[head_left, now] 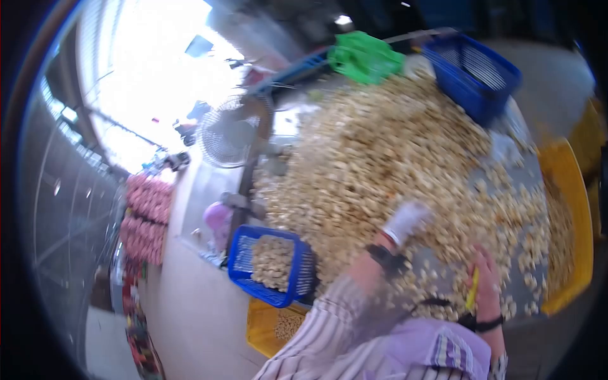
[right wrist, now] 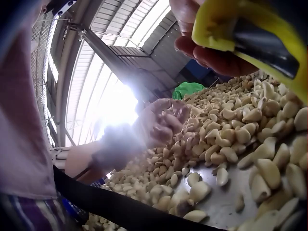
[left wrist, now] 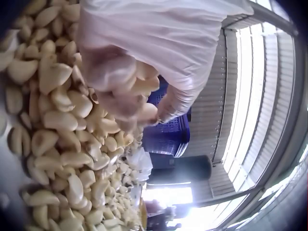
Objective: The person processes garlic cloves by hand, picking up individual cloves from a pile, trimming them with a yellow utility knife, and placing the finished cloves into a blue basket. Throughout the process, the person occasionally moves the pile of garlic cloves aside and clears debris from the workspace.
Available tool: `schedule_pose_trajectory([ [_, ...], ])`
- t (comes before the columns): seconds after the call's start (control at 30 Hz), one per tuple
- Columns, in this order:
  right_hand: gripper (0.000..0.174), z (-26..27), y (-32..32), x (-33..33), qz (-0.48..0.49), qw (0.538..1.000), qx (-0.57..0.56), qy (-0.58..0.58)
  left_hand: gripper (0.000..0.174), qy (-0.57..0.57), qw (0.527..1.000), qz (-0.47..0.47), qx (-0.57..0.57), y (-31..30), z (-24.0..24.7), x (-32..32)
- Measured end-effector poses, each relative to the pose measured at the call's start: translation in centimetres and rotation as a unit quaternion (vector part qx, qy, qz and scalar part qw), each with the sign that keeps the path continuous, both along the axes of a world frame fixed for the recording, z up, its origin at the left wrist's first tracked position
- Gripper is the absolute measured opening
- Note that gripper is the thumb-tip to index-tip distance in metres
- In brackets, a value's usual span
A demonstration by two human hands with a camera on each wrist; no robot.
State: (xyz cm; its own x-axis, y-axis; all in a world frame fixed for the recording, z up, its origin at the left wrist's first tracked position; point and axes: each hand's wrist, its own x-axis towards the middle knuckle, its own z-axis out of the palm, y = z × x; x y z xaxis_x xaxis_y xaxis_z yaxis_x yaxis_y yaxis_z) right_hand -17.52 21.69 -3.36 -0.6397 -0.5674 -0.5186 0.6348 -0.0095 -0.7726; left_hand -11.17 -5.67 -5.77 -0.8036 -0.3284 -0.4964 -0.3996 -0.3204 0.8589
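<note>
A wide heap of peeled garlic cloves covers the metal table. Over its near side is my left hand, in a thin white glove. In the left wrist view, garlic cloves show between the gloved fingers and thumb, gripped just above the pile. My bare right hand is near the table's close edge, holding a yellow tool with a dark insert. Its fingers curl around the tool, whose working end is out of sight. Scattered cloves lie below this hand.
A blue basket with cloves stands at the left edge, above a yellow crate. Another blue basket and a green bag sit at the far side. A larger yellow crate stands right; a fan is left.
</note>
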Motion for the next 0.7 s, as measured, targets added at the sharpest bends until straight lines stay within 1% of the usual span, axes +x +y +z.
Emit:
schedule_pose_trajectory([
  [0.03,0.034,-0.4,-0.1,-0.1,-0.002,1.000,0.015,0.017,0.015,0.002,0.999,-0.032,0.032,0.7,0.9,0.4],
  [0.07,0.036,-0.4,-0.2,0.0,0.005,1.000,0.013,0.028,0.017,0.077,0.994,-0.009,0.076,2.0,1.2,1.0],
  [0.1,0.038,-0.2,-0.3,0.1,0.007,0.999,0.014,0.039,0.018,0.092,0.988,0.027,0.120,3.2,1.2,1.5],
  [0.13,0.038,-0.3,-0.6,0.3,0.014,0.999,0.003,0.048,0.020,0.101,0.970,0.059,0.211,4.3,1.4,2.0],
  [0.17,0.039,-0.2,-0.8,0.5,0.029,0.998,-0.004,0.062,0.020,0.122,0.978,0.025,0.169,4.9,-0.6,2.3],
  [0.23,0.039,0.3,-1.1,1.0,0.050,0.995,-0.014,0.082,0.019,0.164,0.965,0.060,0.196,6.8,0.2,2.8],
  [0.3,0.054,1.0,-1.6,1.4,0.098,0.991,-0.039,0.079,0.017,0.134,0.979,0.056,0.140,8.1,1.5,2.8],
  [0.33,0.062,1.0,-1.8,1.7,0.109,0.988,-0.059,0.094,0.016,0.117,0.985,0.025,0.124,8.4,3.5,3.0],
  [0.37,0.062,1.4,-2.1,1.9,0.112,0.987,-0.064,0.098,0.018,0.096,0.989,0.001,0.110,8.9,4.1,3.1],
  [0.43,0.065,2.1,-2.3,2.3,0.149,0.982,-0.083,0.077,0.021,0.158,0.986,-0.030,0.041,9.9,4.3,2.9],
  [0.47,0.066,1.9,-2.3,2.3,0.142,0.982,-0.111,0.065,0.019,0.178,0.984,-0.029,0.007,10.3,4.8,3.0],
  [0.5,0.066,1.9,-2.2,2.2,0.143,0.981,-0.114,0.067,0.019,0.180,0.983,-0.029,0.003,10.2,5.0,2.9],
  [0.57,0.064,1.9,-1.8,2.0,0.140,0.983,-0.111,0.032,0.015,0.201,0.978,-0.061,-0.003,10.2,5.3,2.9],
  [0.6,0.064,1.9,-1.8,2.1,0.139,0.983,-0.111,0.033,0.011,0.212,0.975,-0.060,-0.001,10.2,5.4,2.8],
  [0.63,0.063,2.0,-1.7,2.1,0.131,0.985,-0.109,0.032,0.011,0.212,0.975,-0.060,-0.001,10.3,5.0,2.8],
  [0.7,0.063,2.0,-1.6,2.2,0.122,0.986,-0.108,0.031,0.008,0.277,0.957,-0.065,-0.056,10.4,4.0,2.8],
])
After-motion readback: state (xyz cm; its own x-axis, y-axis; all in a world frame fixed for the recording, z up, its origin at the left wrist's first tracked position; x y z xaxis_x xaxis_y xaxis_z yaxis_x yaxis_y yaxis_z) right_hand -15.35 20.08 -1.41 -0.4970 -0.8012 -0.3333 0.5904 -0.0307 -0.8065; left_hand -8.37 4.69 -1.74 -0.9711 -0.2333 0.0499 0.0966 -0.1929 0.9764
